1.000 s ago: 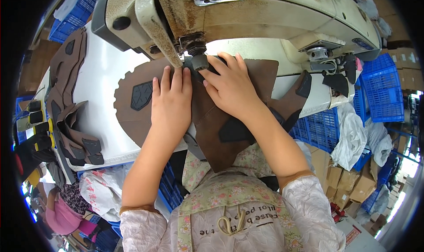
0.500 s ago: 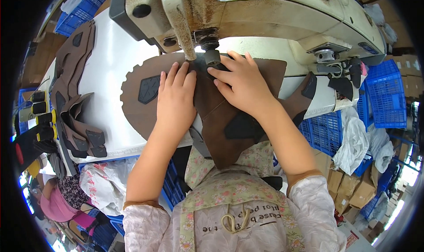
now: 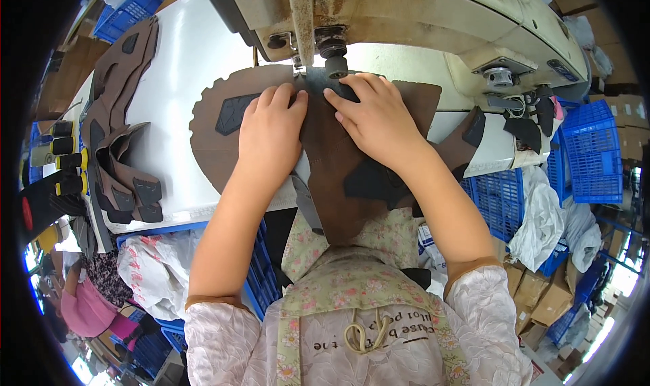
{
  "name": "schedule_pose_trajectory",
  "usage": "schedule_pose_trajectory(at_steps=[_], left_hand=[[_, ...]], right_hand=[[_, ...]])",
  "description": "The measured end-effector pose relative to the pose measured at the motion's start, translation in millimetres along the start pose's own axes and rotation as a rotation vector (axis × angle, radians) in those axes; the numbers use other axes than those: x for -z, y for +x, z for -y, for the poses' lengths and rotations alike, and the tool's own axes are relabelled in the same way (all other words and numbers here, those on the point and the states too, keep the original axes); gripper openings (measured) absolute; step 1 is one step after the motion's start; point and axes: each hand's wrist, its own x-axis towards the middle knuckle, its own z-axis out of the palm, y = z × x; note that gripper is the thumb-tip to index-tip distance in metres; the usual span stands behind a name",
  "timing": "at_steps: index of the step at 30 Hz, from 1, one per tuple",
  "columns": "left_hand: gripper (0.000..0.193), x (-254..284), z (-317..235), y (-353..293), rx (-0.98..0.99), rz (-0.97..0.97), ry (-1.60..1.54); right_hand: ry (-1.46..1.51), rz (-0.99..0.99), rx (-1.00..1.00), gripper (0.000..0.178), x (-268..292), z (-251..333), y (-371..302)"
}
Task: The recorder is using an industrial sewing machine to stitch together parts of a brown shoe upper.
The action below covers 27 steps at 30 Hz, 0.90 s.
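Note:
A large brown sheet piece (image 3: 213, 159), like leather with a notched left edge, lies partly under a sewing machine (image 3: 406, 27) and hangs over the table's near edge. On its left part is a black patch (image 3: 233, 114). My left hand (image 3: 271, 135) rests on the piece, its fingers lightly bent and laid over the surface. To the right, my right hand (image 3: 379, 122) presses on it with fingers spread, close to the machine's dark round post (image 3: 335, 66). A metal presser foot (image 3: 298, 69) stands just beyond my left fingertips. Some right fingertips are hard to see against the dark material.
Several brown cut pieces (image 3: 122, 81) are stacked at the table's left, near black and yellow thread spools (image 3: 70, 161). Blue crates (image 3: 592, 152) and white bags (image 3: 535, 213) stand at the right. A person in pink (image 3: 84, 305) sits at lower left.
The view has shifted, so the machine appears higher. Both hands and the brown piece sit slightly closer to me relative to the presser foot. My left fingers are more bent.

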Motion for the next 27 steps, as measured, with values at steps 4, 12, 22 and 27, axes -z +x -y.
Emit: schedule_pose_trajectory(at_steps=[4,12,22,27], left_hand=[[0.052,5.7,7.3,-8.8,-0.035,0.044,-0.038],[0.057,3.3,12.4,-14.1,-0.042,0.038,-0.043],[0.057,13.7,27.3,-3.3,-0.102,0.067,-0.059],[0.062,17.5,27.4,3.6,-0.123,0.099,-0.05]], right_hand=[[0.072,0.047,0.026,0.03,7.9,-7.9,-2.5],[0.03,0.06,0.095,0.029,12.8,-4.7,-5.2],[-0.017,-0.002,0.072,0.036,6.0,4.9,-1.6],[-0.031,0.135,0.01,0.044,7.6,4.2,20.6]])
